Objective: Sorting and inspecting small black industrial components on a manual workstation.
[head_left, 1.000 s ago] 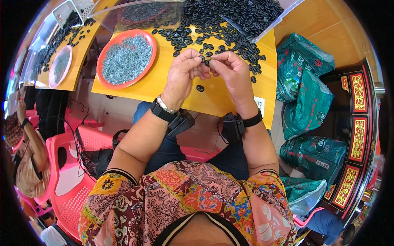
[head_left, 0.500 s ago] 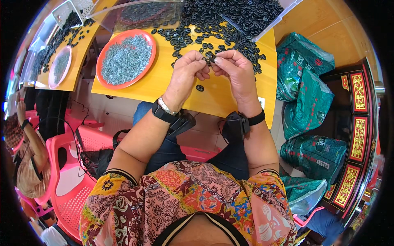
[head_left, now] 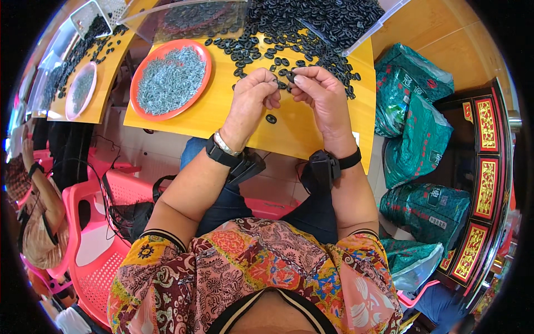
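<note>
Over the near part of the yellow table, my two hands are raised close together. My left hand (head_left: 255, 93) is closed in a pinch, with a small black oval piece (head_left: 281, 85) at its fingertips. Between thumb and forefinger, my right hand (head_left: 319, 92) grips another black oval piece (head_left: 291, 77). The fingers partly cover both pieces. Toward me from the fingertips, a single black oval piece (head_left: 271, 119) with openings in it lies on the table. Many more black oval pieces (head_left: 245, 54) are scattered just beyond my hands.
A red plate (head_left: 208, 70) heaped with small silvery screw-like pieces stands at the left on the table (head_left: 228, 131). Behind lies a clear bin (head_left: 356, 47) of black pieces. Green bags (head_left: 417, 142) stand at the right. A pink chair (head_left: 105, 267) and another person (head_left: 47, 222) are at the left.
My right hand has shifted slightly to the right, and its black oval piece now shows apart from the one in my left hand. The left hand has hardly moved.
</note>
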The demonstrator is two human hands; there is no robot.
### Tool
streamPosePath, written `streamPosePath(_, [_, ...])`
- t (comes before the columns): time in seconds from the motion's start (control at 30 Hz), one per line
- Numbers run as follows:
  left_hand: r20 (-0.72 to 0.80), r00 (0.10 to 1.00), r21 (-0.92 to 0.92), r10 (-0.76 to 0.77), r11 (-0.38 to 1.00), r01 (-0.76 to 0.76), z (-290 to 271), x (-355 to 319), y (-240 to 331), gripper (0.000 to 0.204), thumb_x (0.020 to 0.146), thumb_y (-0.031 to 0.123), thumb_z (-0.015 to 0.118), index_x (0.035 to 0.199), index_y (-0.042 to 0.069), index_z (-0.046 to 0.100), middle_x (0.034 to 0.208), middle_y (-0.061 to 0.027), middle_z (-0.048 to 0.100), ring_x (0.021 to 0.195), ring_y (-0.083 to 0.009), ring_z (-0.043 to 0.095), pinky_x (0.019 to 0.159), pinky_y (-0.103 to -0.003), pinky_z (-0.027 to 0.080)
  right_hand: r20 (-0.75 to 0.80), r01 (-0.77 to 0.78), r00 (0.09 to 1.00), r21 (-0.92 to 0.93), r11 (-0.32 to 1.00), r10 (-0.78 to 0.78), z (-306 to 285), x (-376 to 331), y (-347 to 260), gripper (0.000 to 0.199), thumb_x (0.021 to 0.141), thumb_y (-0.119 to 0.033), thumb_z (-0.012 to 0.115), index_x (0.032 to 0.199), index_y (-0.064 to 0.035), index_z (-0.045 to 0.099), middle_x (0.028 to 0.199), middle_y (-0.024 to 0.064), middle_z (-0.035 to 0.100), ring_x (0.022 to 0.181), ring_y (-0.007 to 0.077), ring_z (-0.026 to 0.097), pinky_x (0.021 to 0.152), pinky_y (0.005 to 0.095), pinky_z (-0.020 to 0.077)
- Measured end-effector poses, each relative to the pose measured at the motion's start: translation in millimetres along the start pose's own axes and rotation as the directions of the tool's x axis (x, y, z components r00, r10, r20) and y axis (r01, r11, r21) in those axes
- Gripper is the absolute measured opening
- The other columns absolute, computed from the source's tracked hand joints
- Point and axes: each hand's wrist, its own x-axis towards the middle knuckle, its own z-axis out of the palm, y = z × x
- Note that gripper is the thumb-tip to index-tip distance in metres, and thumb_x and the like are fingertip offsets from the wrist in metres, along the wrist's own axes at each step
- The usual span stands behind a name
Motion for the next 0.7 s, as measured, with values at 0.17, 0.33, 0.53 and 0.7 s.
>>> streamPosePath(0.17, [-0.04,0.999,0.086,0.014,0.996,-0.01,3.4,-2.4,0.3,0.009,0.082,0.008,0.049,0.076,0.004,0.054,0.064,-0.0022,0.054,0.056,-0.0097,0.051,0.053,-0.022,0.039,-0.023,0.029,0.999,-0.094,0.995,-0.032,6.8,-1.6,-0.6,0.015,0.085,-0.008,0.062,0.098,-0.0018,0.063,0.08,0.0041,0.064,0.069,0.0086,0.059,0.066,0.0212,0.049])
streamPosePath(0.33, [-0.026,1.0,0.118,-0.003,0.993,0.006,3.9,-2.6,1.1,0.01,0.081,0.008,0.05,0.073,0.003,0.053,0.062,-0.0037,0.054,0.054,-0.0105,0.051,0.051,-0.023,0.04,-0.03,0.089,0.995,-0.154,0.984,-0.095,8.0,-3.0,-1.9,0.015,0.085,-0.008,0.062,0.098,-0.0014,0.063,0.08,0.0035,0.064,0.069,0.0083,0.059,0.066,0.0208,0.0486])
streamPosePath(0.53, [-0.025,1.0,0.144,0.007,0.99,-0.003,3.8,-1.9,-1.1,0.011,0.081,0.008,0.05,0.072,0.002,0.052,0.061,-0.004,0.053,0.053,-0.0108,0.05,0.05,-0.023,0.04,-0.016,0.12,0.992,-0.21,0.97,-0.126,7.5,-2.6,-1.5,0.015,0.085,-0.007,0.062,0.098,-0.0008,0.063,0.079,0.003,0.063,0.069,0.0076,0.058,0.065,0.0204,0.0481])
streamPosePath(0.7, [-0.035,0.999,0.118,0.01,0.993,-0.005,2.5,-0.5,-3.8,0.011,0.08,0.008,0.05,0.072,0.002,0.052,0.061,-0.0039,0.053,0.053,-0.0109,0.05,0.05,-0.024,0.041,-0.008,0.153,0.987,-0.289,0.945,-0.162,8.0,-2.9,0.3,0.015,0.084,-0.007,0.063,0.097,-0.0005,0.063,0.079,0.0031,0.063,0.069,0.0074,0.058,0.065,0.0204,0.048])
